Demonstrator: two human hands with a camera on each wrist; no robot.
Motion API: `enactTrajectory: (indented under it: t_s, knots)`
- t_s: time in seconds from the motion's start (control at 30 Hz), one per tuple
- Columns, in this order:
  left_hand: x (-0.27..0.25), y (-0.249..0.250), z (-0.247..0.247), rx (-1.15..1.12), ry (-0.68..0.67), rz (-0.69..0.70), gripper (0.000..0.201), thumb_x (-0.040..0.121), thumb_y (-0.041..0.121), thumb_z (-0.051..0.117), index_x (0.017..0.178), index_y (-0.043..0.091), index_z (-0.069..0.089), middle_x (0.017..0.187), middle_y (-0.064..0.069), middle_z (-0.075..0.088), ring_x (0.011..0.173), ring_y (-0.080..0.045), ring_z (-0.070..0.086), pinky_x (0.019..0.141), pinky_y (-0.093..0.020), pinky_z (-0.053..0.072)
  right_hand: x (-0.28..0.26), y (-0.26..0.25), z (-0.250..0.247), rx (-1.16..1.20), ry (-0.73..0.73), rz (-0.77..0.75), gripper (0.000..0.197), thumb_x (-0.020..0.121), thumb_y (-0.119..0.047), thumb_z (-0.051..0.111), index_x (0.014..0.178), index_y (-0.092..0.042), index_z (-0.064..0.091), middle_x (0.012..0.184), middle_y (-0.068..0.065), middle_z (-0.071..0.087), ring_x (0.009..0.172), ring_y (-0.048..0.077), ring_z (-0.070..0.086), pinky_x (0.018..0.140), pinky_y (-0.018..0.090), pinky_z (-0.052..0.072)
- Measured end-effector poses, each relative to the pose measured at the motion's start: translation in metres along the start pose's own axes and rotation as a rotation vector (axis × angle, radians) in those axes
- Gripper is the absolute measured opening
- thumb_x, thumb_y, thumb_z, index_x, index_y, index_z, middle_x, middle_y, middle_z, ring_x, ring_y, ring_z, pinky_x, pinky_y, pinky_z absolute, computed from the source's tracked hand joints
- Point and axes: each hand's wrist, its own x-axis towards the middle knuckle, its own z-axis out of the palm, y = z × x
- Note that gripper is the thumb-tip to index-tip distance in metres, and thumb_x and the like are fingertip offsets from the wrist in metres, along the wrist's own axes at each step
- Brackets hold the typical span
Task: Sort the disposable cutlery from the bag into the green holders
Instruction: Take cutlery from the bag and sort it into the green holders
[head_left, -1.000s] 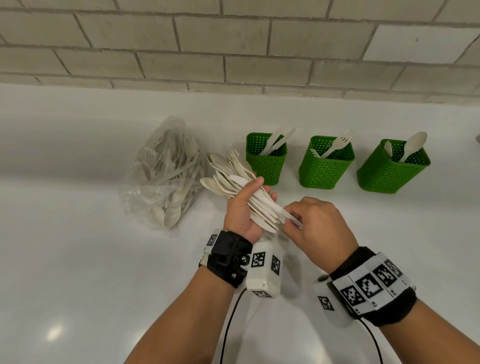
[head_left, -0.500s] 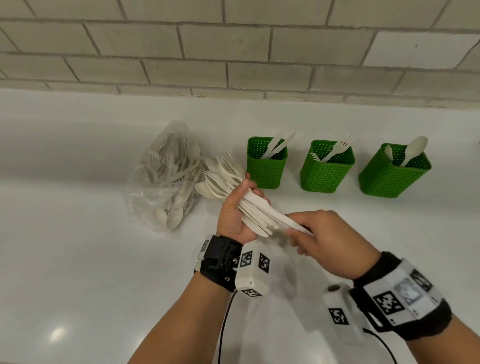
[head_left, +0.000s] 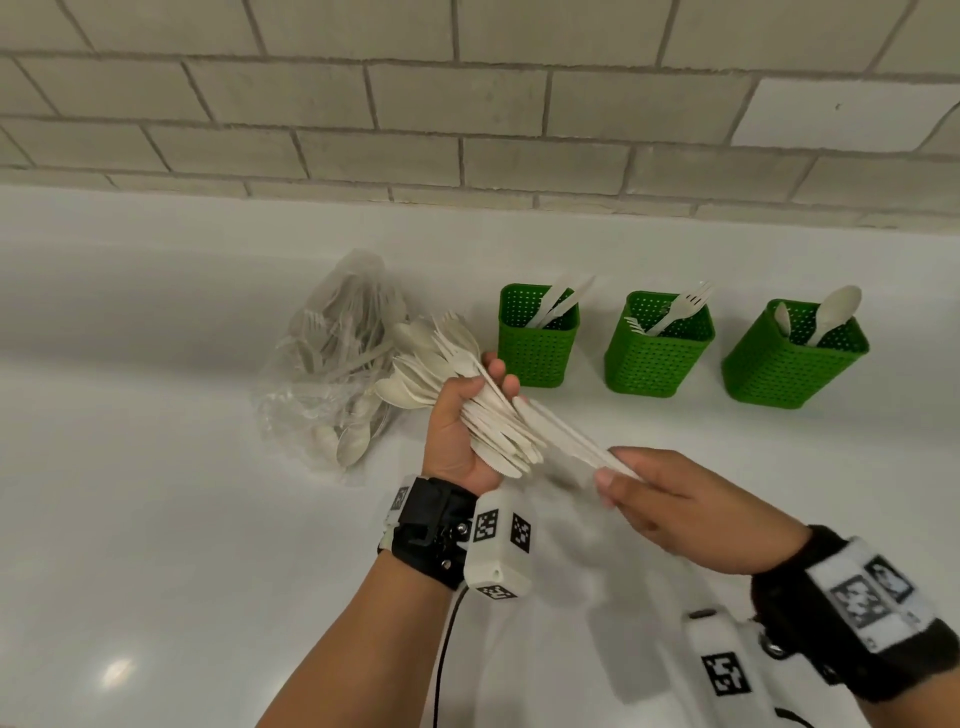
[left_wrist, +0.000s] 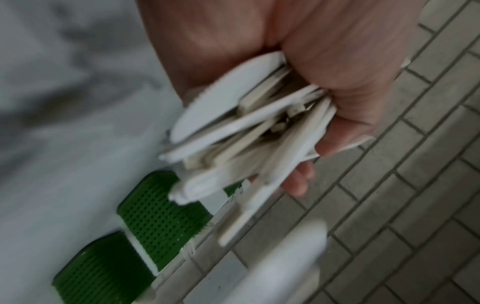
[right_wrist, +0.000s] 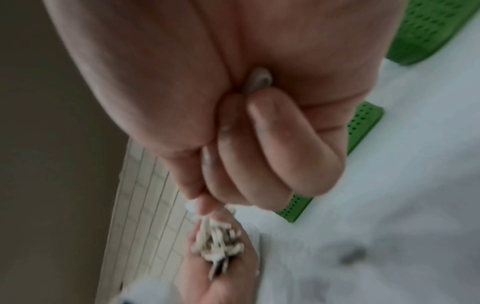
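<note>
Left hand: my left hand (head_left: 457, 431) is raised over the counter (head_left: 156, 545), fingers curled tight round a bundle of cutlery (head_left: 467, 395), heads fanned toward the bag (head_left: 332, 364).
Right hand: my right hand (head_left: 670, 504) pinches one white piece (head_left: 566, 436) by its end, its other end still in the bundle.
Room: bare counter lies in front of me; the tiled wall (head_left: 467, 119) is behind the holders.
Count: three green holders (head_left: 660, 343) in a row, each with two pieces visible; one bag.

A glossy white tabletop (head_left: 156, 545) meets a wall of pale beige brick-pattern tiles (head_left: 467, 119) with grey grout; an overhead light glints at lower left.
</note>
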Motion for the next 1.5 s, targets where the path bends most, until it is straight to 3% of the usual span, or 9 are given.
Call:
enactTrajectory:
  t_s: [0.23,0.4,0.5,0.63,0.77,0.9,1.13,1.33,1.5]
  knots:
    - [-0.01,0.006,-0.002,0.079,-0.089,-0.043,0.072,0.047,0.017,0.097,0.111,0.016,0.064,0.087,0.003,0.072,0.078,-0.014,0.072,0.071,-0.034,0.06,0.006,0.0,-0.009,0.558,0.115,-0.023,0.042,0.096,-0.036,0.037,0.092,-0.002,0.061,0.056,0.004,0.027,0.044,0.012,0.02,0.04,0.021,0.022]
    - [-0.014,0.003,0.0,0.082,-0.116,-0.078,0.067,0.048,0.018,0.097,0.11,0.015,0.071,0.097,-0.001,0.074,0.087,-0.018,0.073,0.074,-0.04,0.06,0.023,0.002,-0.008,0.634,0.239,-0.125,0.04,0.077,-0.052,0.071,0.087,-0.014,0.073,0.069,0.006,0.052,0.062,0.016,0.051,0.055,0.025,0.046]
    - [-0.017,0.005,0.0,0.058,-0.139,-0.084,0.062,0.051,0.021,0.096,0.109,0.015,0.073,0.102,-0.002,0.075,0.091,-0.019,0.073,0.076,-0.041,0.06,0.036,-0.005,-0.013,0.6,0.371,-0.154,0.042,0.064,-0.058,0.078,0.081,-0.019,0.076,0.076,-0.002,0.062,0.071,0.009,0.054,0.064,0.021,0.048]
    - [-0.02,0.009,-0.002,0.015,-0.153,-0.076,0.057,0.054,0.023,0.096,0.106,0.016,0.074,0.103,-0.002,0.075,0.09,-0.019,0.073,0.076,-0.042,0.06,0.062,-0.028,-0.018,0.517,0.556,-0.183,0.019,0.094,-0.022,0.056,0.085,-0.017,0.072,0.07,-0.015,0.067,0.064,-0.002,0.054,0.069,0.021,0.039]
    - [-0.023,0.011,-0.004,0.001,-0.148,-0.065,0.057,0.053,0.023,0.096,0.105,0.017,0.075,0.103,-0.002,0.075,0.089,-0.02,0.073,0.076,-0.043,0.059,0.093,-0.052,-0.032,0.152,0.688,-0.289,0.023,0.098,-0.026,0.056,0.082,-0.011,0.063,0.06,0.005,0.05,0.053,0.015,0.042,0.058,0.029,0.036]
    - [-0.026,0.014,-0.004,0.005,-0.146,-0.072,0.058,0.054,0.022,0.096,0.107,0.017,0.074,0.104,-0.002,0.075,0.09,-0.02,0.073,0.077,-0.044,0.059,0.123,-0.066,-0.045,-0.189,0.811,-0.342,0.029,0.098,-0.034,0.052,0.093,-0.006,0.06,0.078,0.006,0.065,0.067,0.012,0.06,0.064,0.016,0.044]
    - [-0.029,0.017,-0.004,0.073,-0.108,-0.089,0.062,0.046,0.019,0.098,0.104,0.017,0.076,0.102,-0.003,0.074,0.085,-0.019,0.073,0.073,-0.042,0.06,0.141,-0.054,-0.036,-0.358,0.65,-0.02,0.042,0.091,-0.034,0.062,0.127,-0.013,0.053,0.106,0.004,0.064,0.097,0.021,0.061,0.081,0.029,0.047]
    - [-0.021,0.003,0.005,0.171,-0.084,-0.079,0.049,0.06,0.004,0.085,0.106,0.009,0.071,0.108,-0.015,0.071,0.103,-0.025,0.069,0.083,-0.042,0.058,0.068,-0.059,0.007,-0.371,0.314,-0.248,0.013,0.08,-0.033,0.075,0.086,-0.023,0.07,0.076,-0.011,0.066,0.063,-0.002,0.056,0.062,0.017,0.045]
    - [-0.017,-0.029,0.02,0.331,-0.149,-0.118,0.03,0.066,0.008,0.079,0.096,0.011,0.078,0.101,-0.009,0.074,0.097,-0.022,0.07,0.088,-0.034,0.055,0.04,-0.029,-0.003,-0.549,0.446,-0.224,0.011,0.077,-0.036,0.078,0.083,-0.028,0.075,0.075,-0.008,0.055,0.068,0.0,0.051,0.062,0.017,0.038]
